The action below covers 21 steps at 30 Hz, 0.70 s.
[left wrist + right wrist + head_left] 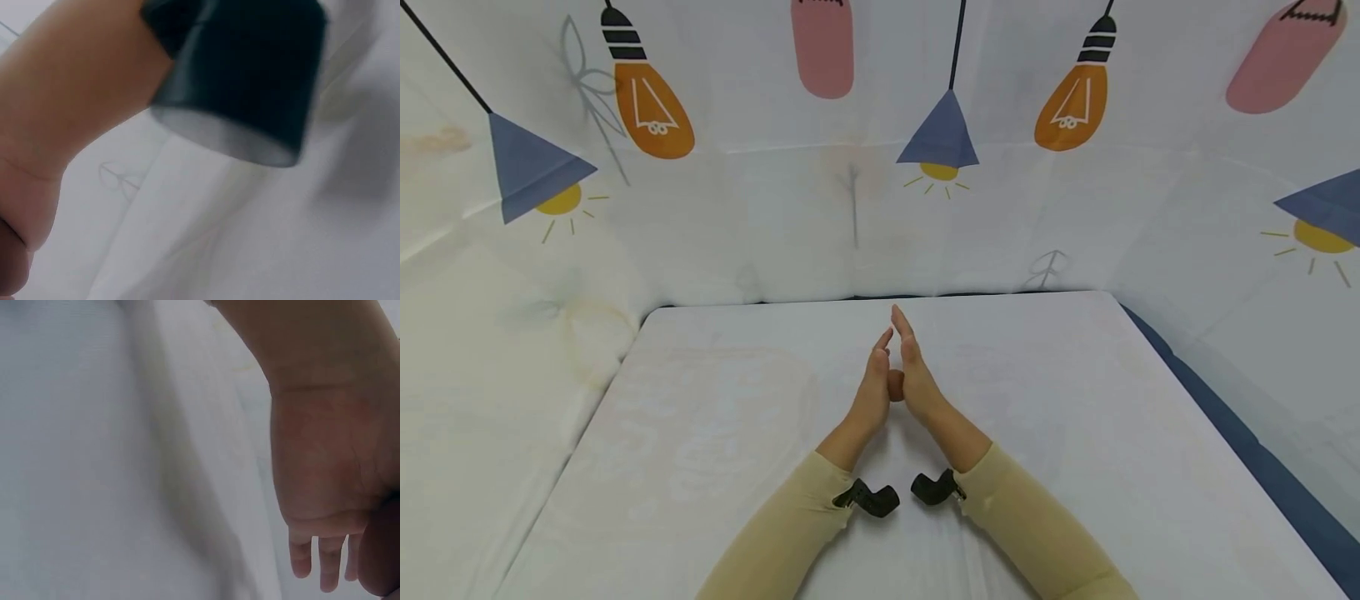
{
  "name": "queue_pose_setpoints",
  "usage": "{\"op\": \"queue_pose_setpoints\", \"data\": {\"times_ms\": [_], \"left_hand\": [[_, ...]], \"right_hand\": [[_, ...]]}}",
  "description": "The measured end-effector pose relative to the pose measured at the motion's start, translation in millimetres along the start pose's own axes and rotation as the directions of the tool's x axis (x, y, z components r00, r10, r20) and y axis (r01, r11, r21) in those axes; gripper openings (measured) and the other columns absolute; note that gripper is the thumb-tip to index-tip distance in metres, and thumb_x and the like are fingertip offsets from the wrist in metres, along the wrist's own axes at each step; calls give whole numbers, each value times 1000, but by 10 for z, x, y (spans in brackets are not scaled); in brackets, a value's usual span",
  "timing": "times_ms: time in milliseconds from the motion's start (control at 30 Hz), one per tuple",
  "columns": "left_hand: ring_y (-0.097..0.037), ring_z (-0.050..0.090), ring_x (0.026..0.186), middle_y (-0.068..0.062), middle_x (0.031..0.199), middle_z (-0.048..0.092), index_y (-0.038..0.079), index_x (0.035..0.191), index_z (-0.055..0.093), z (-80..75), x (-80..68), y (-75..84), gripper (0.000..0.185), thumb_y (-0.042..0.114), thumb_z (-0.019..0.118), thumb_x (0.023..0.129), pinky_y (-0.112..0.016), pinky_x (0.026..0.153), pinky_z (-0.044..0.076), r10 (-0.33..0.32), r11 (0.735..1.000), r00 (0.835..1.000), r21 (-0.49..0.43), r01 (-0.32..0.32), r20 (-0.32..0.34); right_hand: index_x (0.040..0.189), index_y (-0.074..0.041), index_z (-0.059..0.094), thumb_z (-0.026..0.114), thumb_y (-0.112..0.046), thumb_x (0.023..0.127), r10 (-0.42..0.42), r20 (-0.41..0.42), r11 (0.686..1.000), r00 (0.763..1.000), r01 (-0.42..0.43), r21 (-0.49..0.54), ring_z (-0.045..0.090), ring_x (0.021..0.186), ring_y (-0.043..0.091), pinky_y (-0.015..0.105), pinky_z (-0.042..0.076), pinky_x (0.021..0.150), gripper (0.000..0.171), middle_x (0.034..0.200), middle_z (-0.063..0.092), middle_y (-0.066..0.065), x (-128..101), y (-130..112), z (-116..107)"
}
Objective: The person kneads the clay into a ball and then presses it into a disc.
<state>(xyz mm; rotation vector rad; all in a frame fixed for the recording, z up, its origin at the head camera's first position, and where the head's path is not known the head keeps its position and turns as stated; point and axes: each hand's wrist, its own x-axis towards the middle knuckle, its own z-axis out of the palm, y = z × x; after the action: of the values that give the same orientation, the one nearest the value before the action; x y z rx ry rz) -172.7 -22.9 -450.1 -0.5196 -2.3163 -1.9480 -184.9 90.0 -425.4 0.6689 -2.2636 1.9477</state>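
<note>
Palms facing, my left hand and right hand stand close together over the table's middle. Between them, low near the heels of the palms, a small smooth reddish-brown rounded thing touches both; its kind does not show. The fingers of both hands point away from me and look fairly straight. In the right wrist view a palm appears with fingers extended, and part of the dark rounded thing covers one edge of it. A bare wrist and a black cylindrical camera housing fill the left wrist view.
A white cloth covers the table. White curtains printed with bulbs and lamps hang behind and at the sides. Black wrist cameras jut inward from both cream sleeves. Dark blue fabric shows along the right edge.
</note>
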Motion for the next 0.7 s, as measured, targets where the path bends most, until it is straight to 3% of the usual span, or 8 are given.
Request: {"op": "queue_pose_setpoints", "data": {"times_ms": [200,333,500,600,700], "left_hand": [[-36,22,148,-13,165,14,13,161,14,30,-39,58,94,78,8,94,-62,114,22,81,997,993,-14,-80,81],[-36,22,148,-10,167,11,13,161,12,26,-61,92,92,76,9,95,-64,114,20,160,984,982,-89,-152,99],[-34,11,151,-15,167,8,4,160,9,9,-43,98,83,64,7,103,-61,118,10,269,955,962,-139,-261,39],[-30,3,153,-14,167,6,5,160,10,10,-17,106,84,66,8,102,-60,118,5,249,962,968,-111,-249,-11],[-29,5,153,-11,167,7,10,161,15,12,14,123,89,73,9,98,-62,117,5,191,979,977,-58,-197,-91]], "right_hand": [[163,-23,11,9,-81,92,44,-54,999,998,-45,-7,10,152,26,64,6,116,91,166,16,8,85,-23,-82],[162,-26,12,8,-75,96,69,-18,997,997,-68,44,9,152,25,64,4,116,82,166,16,5,134,37,-112],[163,-21,9,7,-75,96,86,87,982,992,-100,162,8,153,27,61,5,118,86,167,10,7,143,135,-85],[162,-17,8,10,-79,94,73,123,967,990,-100,235,11,152,31,59,9,119,92,167,9,10,121,161,-56],[162,-17,6,12,-80,93,59,156,961,986,-99,260,16,151,37,58,12,118,94,167,11,14,88,142,-21]]}}
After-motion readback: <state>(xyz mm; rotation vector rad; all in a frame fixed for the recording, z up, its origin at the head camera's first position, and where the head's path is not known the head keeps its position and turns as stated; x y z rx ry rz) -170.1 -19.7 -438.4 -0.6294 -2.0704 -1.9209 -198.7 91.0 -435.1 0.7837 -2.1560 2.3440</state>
